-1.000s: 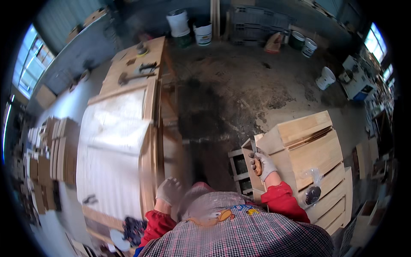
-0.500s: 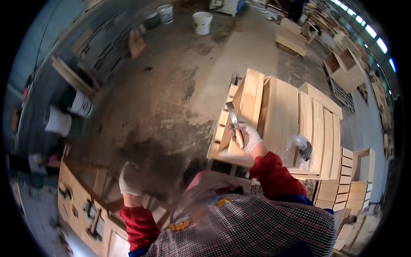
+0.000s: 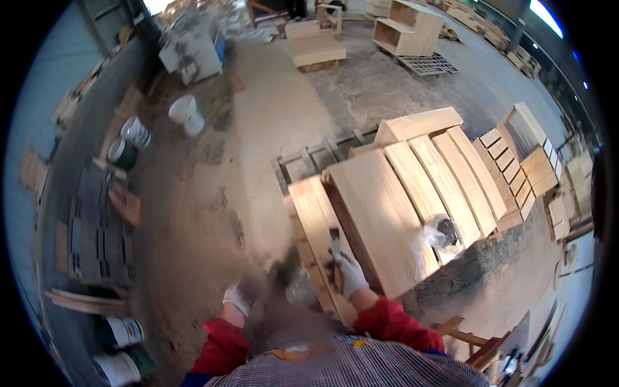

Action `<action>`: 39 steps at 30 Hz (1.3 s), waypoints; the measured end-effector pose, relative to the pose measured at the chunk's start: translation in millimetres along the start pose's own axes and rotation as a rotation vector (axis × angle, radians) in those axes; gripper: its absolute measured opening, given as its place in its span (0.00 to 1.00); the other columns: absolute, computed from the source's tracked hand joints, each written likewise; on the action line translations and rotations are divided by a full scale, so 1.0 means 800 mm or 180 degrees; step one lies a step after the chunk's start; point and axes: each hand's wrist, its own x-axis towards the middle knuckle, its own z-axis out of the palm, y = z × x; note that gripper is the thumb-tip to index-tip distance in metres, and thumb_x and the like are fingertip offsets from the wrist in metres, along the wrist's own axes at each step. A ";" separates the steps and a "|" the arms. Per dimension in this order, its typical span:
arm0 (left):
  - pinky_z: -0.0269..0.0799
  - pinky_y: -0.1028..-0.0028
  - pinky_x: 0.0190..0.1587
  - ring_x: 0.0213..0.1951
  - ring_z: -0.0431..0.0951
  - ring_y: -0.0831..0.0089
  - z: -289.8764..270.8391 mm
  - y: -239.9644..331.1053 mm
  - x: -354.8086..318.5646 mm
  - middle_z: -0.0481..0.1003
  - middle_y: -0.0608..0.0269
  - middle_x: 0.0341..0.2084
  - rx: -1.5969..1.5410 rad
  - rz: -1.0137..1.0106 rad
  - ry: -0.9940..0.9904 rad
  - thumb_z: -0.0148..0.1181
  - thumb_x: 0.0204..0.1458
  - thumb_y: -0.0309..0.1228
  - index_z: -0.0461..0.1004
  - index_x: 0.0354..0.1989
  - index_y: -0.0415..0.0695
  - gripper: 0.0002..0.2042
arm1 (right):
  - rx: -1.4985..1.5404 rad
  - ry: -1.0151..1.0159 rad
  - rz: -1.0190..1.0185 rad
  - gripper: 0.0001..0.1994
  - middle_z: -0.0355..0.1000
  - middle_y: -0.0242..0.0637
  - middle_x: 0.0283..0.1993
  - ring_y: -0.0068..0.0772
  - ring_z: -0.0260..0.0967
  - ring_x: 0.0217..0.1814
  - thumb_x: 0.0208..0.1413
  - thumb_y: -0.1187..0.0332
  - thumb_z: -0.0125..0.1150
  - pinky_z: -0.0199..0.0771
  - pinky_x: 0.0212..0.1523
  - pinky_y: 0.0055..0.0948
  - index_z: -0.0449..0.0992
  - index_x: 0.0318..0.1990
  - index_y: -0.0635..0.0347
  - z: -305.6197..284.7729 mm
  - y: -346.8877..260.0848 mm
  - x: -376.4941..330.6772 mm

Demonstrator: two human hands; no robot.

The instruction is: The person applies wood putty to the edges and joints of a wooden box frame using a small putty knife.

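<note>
My right hand (image 3: 351, 276), in a white glove, is closed around a putty knife (image 3: 334, 241) with a narrow metal blade and a wooden handle. The blade points away from me, over a pale wooden box (image 3: 316, 203) at the near left end of a row of wooden pieces. Beside that box lies a wide flat panel (image 3: 371, 200). To the left, my gloved left hand (image 3: 238, 298) hangs low over the floor, apart from the wood. Blur and a dark smear hide its fingers.
Clear plastic wrap with a dark lump (image 3: 442, 233) lies on the slatted boards. A metal frame (image 3: 303, 164) juts out beyond the box. White buckets (image 3: 186, 115) stand along the left, near a grey machine (image 3: 193, 48). An open wooden cabinet (image 3: 406, 29) stands far back.
My view has turned right, so the wood now sits nearer the middle. My left hand has come closer to my right hand, which still grips the putty knife over the box.
</note>
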 end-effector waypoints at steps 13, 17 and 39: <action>0.72 0.70 0.35 0.33 0.76 0.70 0.563 0.063 0.341 0.75 0.61 0.32 0.3524 0.1083 -0.2955 0.54 0.55 0.36 0.72 0.42 0.43 0.11 | -0.0034 0.1817 -0.0044 0.12 0.69 0.35 0.21 0.27 0.66 0.16 0.60 0.64 0.51 0.65 0.15 0.27 0.71 0.45 0.60 0.059 0.003 -0.006; 0.66 0.59 0.52 0.46 0.72 0.48 0.718 -0.016 0.340 0.73 0.44 0.44 0.4826 0.4475 -0.3230 0.56 0.50 0.43 0.70 0.48 0.40 0.22 | -0.0228 0.2404 -0.0343 0.11 0.68 0.33 0.20 0.25 0.64 0.14 0.59 0.63 0.53 0.62 0.13 0.24 0.73 0.42 0.60 0.064 0.009 -0.003; 0.67 0.68 0.37 0.32 0.69 0.75 0.830 0.032 0.404 0.76 0.63 0.32 0.4068 0.1766 -0.3959 0.58 0.51 0.45 0.77 0.40 0.36 0.21 | -0.0274 0.2875 -0.1338 0.14 0.71 0.27 0.31 0.16 0.66 0.32 0.56 0.64 0.59 0.67 0.31 0.19 0.74 0.45 0.63 0.076 0.043 0.007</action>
